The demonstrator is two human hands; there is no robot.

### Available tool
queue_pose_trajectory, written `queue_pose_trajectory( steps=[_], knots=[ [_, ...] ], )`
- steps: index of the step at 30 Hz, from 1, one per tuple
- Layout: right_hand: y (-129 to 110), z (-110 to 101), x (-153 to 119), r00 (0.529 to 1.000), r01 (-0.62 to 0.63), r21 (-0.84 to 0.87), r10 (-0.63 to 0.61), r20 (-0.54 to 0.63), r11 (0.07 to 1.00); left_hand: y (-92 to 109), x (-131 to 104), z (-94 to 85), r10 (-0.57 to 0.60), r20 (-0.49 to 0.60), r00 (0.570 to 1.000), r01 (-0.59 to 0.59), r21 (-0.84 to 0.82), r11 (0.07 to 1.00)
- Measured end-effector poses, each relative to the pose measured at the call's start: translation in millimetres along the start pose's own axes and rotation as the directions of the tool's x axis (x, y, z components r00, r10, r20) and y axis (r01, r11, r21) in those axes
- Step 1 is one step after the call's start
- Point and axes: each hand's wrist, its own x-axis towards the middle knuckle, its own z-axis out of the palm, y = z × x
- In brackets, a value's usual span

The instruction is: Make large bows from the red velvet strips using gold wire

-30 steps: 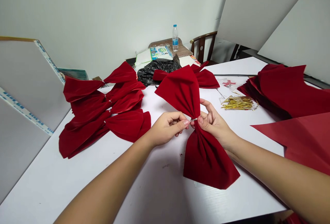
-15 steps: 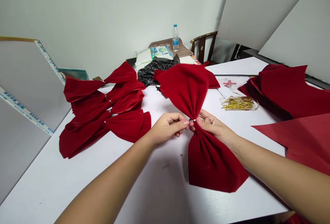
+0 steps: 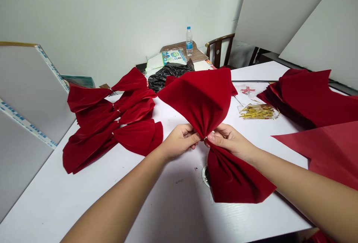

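Note:
A red velvet bow [image 3: 200,99] is held upright over the white table, its upper half fanned out and its lower half hanging toward me. At its gathered waist, a small shiny tie [image 3: 205,138] shows between my fingertips. My left hand [image 3: 183,140] is closed, thumb and fingers pinching at the left of the waist. From the right, my right hand [image 3: 231,140] grips the gathered cloth, thumb in front and the other fingers partly hidden behind. Several similar tied bows [image 3: 112,120] lie overlapping on the left of the table.
A bundle of gold twist ties [image 3: 258,111] lies right of centre. Stacked red cloth pieces [image 3: 313,97] cover the right side. Behind are a black plastic bag [image 3: 167,75], a water bottle [image 3: 189,43] and a wooden chair [image 3: 219,47]. A round table hole [image 3: 206,176] sits below the bow.
The bow has turned and tilted in my hands; its upper half spreads wider to the left and its waist is slightly lower. More of the round table hole shows. Both hands keep their grip.

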Motion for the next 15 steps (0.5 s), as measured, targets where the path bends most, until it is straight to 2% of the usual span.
queue_pose_trajectory(
  steps=[6, 9, 12, 15],
  knots=[
    [-2, 4, -2, 0.999, 0.033, -0.091, -0.032, 0.011, 0.995, -5, 0, 8.6, -0.045, -0.157, 0.987, 0.039, -0.040, 0.998],
    [-1, 3, -1, 0.997, 0.068, -0.132, -0.063, 0.037, 0.989, -7, 2, 13.3, -0.049, -0.150, 0.987, 0.029, -0.131, 0.991],
    [2, 2, 0, 0.995, 0.095, -0.112, -0.090, 0.047, 0.989, -6, 3, 16.5, -0.097, -0.127, 0.987, 0.070, -0.206, 0.976],
    [6, 3, 0, 0.999, 0.045, -0.079, -0.043, 0.026, 0.996, -6, 3, 17.9, -0.112, -0.126, 0.986, 0.077, -0.258, 0.963]
  ],
)
